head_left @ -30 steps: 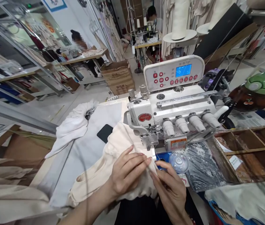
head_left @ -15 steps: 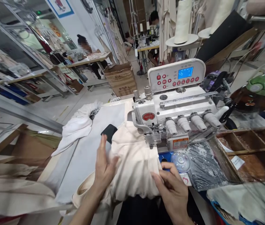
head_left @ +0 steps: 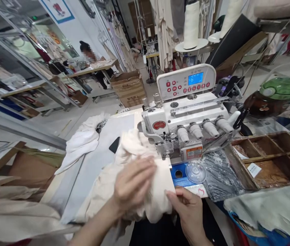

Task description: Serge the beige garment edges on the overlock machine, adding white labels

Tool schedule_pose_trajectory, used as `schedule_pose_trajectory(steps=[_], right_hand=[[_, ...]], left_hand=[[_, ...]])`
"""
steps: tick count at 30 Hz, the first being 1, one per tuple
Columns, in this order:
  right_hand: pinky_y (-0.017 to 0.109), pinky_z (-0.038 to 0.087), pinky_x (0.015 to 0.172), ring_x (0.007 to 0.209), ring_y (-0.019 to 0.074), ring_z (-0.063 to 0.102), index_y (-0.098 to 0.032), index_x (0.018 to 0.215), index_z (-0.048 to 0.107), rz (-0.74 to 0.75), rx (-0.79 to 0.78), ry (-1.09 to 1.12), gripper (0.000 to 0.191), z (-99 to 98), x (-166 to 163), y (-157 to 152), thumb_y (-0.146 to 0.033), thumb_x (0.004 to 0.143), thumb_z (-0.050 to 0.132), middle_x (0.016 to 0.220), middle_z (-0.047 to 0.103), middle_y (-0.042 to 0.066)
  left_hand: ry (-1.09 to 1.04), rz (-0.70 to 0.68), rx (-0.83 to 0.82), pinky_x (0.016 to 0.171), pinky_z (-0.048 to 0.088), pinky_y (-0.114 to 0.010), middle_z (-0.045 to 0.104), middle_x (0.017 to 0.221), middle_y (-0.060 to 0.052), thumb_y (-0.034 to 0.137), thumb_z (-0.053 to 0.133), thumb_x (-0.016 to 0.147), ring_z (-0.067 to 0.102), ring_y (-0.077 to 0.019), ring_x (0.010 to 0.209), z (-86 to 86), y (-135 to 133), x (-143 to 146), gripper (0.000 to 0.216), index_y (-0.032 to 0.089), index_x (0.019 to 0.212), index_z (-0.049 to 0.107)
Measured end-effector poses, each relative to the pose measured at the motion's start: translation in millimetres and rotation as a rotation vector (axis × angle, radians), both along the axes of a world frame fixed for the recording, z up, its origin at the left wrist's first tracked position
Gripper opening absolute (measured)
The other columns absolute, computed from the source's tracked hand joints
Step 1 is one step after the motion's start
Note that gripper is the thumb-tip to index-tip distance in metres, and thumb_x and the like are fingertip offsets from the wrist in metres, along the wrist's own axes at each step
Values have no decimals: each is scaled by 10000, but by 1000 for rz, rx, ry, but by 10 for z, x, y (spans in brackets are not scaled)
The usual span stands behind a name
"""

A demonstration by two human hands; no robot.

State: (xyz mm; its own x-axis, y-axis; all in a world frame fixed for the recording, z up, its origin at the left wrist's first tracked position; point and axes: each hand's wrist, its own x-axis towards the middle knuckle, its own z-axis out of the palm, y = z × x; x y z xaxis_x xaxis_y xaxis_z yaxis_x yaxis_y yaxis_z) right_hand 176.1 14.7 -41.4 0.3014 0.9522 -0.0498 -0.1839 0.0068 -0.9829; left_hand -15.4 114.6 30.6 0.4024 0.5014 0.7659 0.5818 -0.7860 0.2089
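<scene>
A cream fabric piece (head_left: 134, 150) lies bunched on the sewing table in front of the white overlock machine (head_left: 185, 119). My left hand (head_left: 132, 182) rests on top of the fabric, blurred by motion, its fingers curled over the cloth. My right hand (head_left: 188, 208) pinches the fabric's near right edge, just below the machine's presser foot (head_left: 167, 147). A black phone (head_left: 114, 145) peeks out from under the fabric's left side.
A white cloth bundle (head_left: 83, 140) lies at the table's far left. A wooden compartment tray (head_left: 267, 157) stands right of the machine, with a clear plastic disc (head_left: 195, 172) on a blue plate. Beige cloth (head_left: 11, 212) is piled at left. A person sits at a far table.
My left hand swung out to the left over the table, then came back onto the fabric. The fabric is now gathered closer toward me. My right hand has kept its hold on the edge.
</scene>
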Motion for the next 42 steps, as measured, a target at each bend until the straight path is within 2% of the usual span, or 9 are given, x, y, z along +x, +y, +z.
schedule_pose_trajectory(steps=[4,10,15,18,20,28,35,40,42], right_hand=[[231,308,411,472,101,346,-172,527,577,92,-19,-43,453,-36,38,-45,-462,825,758,508,410,-42],[213,328,444,470,85,354,-195,501,440,96,272,-248,481,191,89,27,-257,911,685,526,371,-64],[195,472,506,525,116,608,-182,729,682,160,450,-402,232,109,139,-175,-101,940,625,642,639,-3],[191,441,454,480,113,573,-174,697,672,204,329,-322,268,-17,105,-280,-140,954,603,597,617,-11],[190,358,390,423,93,472,-186,597,589,181,230,-270,366,-68,67,-299,-209,962,611,521,524,-42],[178,428,419,436,95,522,-193,608,585,206,346,-250,408,-76,25,-329,-230,1014,582,528,544,-32],[182,373,345,350,87,510,-194,616,616,183,419,-282,420,-55,-8,-317,-239,1031,567,462,537,-46],[213,438,393,395,114,543,-192,695,689,101,471,-340,311,36,-29,-151,-128,985,597,508,600,-23],[203,443,392,395,107,547,-189,726,703,98,481,-351,280,71,-40,-55,-109,975,604,531,607,-26]], left_hand=[[23,-126,-46,1060,580,-391,796,1039,-68,63,658,890,773,-192,1007,-184,-207,497,282,184,1137,719],[-154,14,-201,887,619,-276,756,1011,-58,188,661,937,744,-166,979,-140,202,415,117,191,921,777],[-187,383,-307,1118,495,-442,561,1477,-134,365,670,945,495,-286,1425,-508,-342,275,482,229,1401,601],[-108,449,-285,682,555,-273,711,885,-54,343,681,928,687,-188,827,-746,-659,140,164,194,983,723],[-108,442,-221,493,413,-235,489,545,38,258,640,938,491,-115,500,-801,-682,51,309,202,640,576],[-232,460,-36,467,212,-237,222,503,75,162,681,840,223,-62,468,-464,-163,-67,501,187,511,303],[-195,389,138,457,192,-241,214,495,86,127,755,787,210,-51,458,-55,114,-136,507,171,481,353],[-119,456,219,598,461,-251,614,688,7,214,788,826,559,-116,610,134,326,-91,47,184,845,759],[-32,375,190,854,559,-344,723,988,-68,197,758,861,685,-191,891,101,241,31,215,210,1076,764]])
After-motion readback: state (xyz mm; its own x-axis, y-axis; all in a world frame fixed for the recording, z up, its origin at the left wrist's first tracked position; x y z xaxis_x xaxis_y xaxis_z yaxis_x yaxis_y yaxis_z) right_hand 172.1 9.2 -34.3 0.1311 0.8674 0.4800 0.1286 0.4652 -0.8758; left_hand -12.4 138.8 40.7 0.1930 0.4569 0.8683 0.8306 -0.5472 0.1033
